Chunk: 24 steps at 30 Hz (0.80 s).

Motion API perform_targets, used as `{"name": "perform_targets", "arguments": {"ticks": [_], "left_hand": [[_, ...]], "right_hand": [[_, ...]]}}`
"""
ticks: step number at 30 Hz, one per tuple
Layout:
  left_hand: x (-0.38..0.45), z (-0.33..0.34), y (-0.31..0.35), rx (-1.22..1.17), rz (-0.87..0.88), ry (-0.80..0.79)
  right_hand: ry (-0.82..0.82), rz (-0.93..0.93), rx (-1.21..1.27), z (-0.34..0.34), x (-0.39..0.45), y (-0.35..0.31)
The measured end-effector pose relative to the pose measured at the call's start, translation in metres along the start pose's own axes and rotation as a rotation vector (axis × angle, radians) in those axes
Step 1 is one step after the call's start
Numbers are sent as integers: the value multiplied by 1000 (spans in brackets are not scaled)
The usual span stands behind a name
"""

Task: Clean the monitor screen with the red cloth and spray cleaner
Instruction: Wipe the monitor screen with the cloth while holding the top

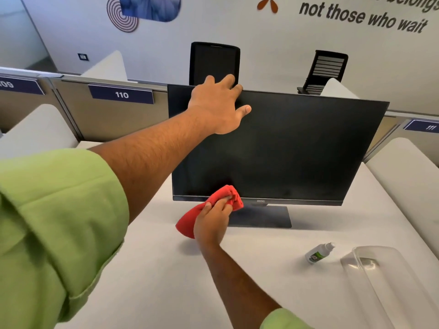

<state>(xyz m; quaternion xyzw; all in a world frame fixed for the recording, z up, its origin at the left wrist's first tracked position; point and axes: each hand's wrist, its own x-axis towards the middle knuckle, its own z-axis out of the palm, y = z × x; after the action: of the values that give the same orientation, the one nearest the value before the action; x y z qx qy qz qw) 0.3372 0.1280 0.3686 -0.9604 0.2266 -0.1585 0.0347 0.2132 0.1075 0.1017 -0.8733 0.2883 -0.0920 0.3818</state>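
A black monitor [297, 148] stands on a white desk, its screen dark. My left hand [219, 105] grips the monitor's top edge near the left corner, fingers over the back and thumb on the screen. My right hand [212, 222] holds the red cloth [228, 194] bunched against the bottom bezel left of the logo, and a fold of the cloth hangs down to the left of the hand. The small white spray cleaner bottle [319, 254] lies on its side on the desk to the right, apart from both hands.
A clear plastic tray [389, 281] lies at the desk's right front, next to the bottle. The monitor's flat stand base [263, 218] sits behind my right hand. White padded dividers flank the desk. Two black chairs [215, 60] stand behind the partition.
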Motion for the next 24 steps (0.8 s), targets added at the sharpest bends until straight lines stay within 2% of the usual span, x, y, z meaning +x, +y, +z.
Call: {"name": "perform_targets", "arguments": {"ticks": [3, 6, 9, 12, 18, 24], "left_hand": [[-4, -1, -5, 30, 42, 23], [-9, 2, -22, -8, 99, 50], [-19, 10, -51, -69, 19, 96], [-33, 24, -81, -139, -69, 186], [-48, 34, -105, -326, -86, 97], [-47, 27, -101, -488, -109, 51]], "right_hand": [[-15, -20, 15, -11, 5, 6], [109, 40, 69, -38, 28, 24], [199, 131, 52, -72, 60, 47], [220, 166, 7, -87, 74, 60], [212, 175, 77, -52, 49, 33], [31, 84, 202, 21, -12, -28]]}}
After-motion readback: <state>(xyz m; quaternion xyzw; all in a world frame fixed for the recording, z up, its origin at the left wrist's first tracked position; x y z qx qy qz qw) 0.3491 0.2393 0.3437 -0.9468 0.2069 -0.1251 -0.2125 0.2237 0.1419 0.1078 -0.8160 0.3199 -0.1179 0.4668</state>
